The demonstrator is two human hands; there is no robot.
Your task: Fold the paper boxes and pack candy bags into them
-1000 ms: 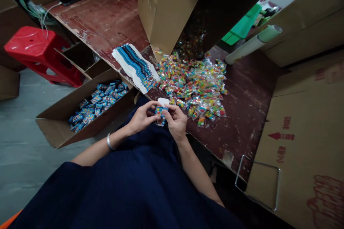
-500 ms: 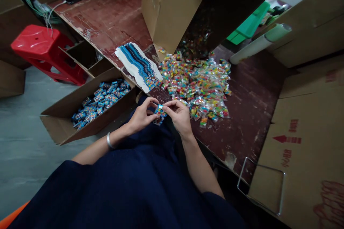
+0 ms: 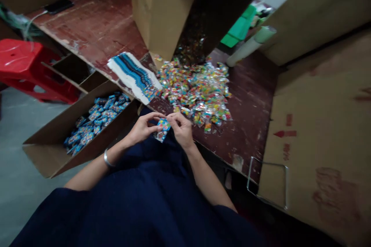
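A small blue printed candy box (image 3: 162, 129) is between my hands, just off the table's front edge. My left hand (image 3: 146, 125) pinches its left side between thumb and fingers. At its upper right corner, the fingertips of my right hand (image 3: 181, 127) are closed on the edge. Whether anything is inside the box cannot be seen. Beyond my hands lies a fanned row of flat blue cartons (image 3: 131, 72) on white backing. To its right, clear candy packets (image 3: 199, 92) with colourful pieces are heaped on the red-brown table (image 3: 246, 104).
At my left, an open cardboard box (image 3: 43, 154) holds many blue candy boxes (image 3: 95, 117). A red stool (image 3: 20, 61) stands behind it. A tipped carton (image 3: 171, 15) opens onto the packets. A large carton (image 3: 319, 131) with a metal handle (image 3: 286, 187) stands right.
The view has shifted, so the surroundings appear further left. The small box has turned to show more of its printed face, and my right fingers have moved to its upper corner.
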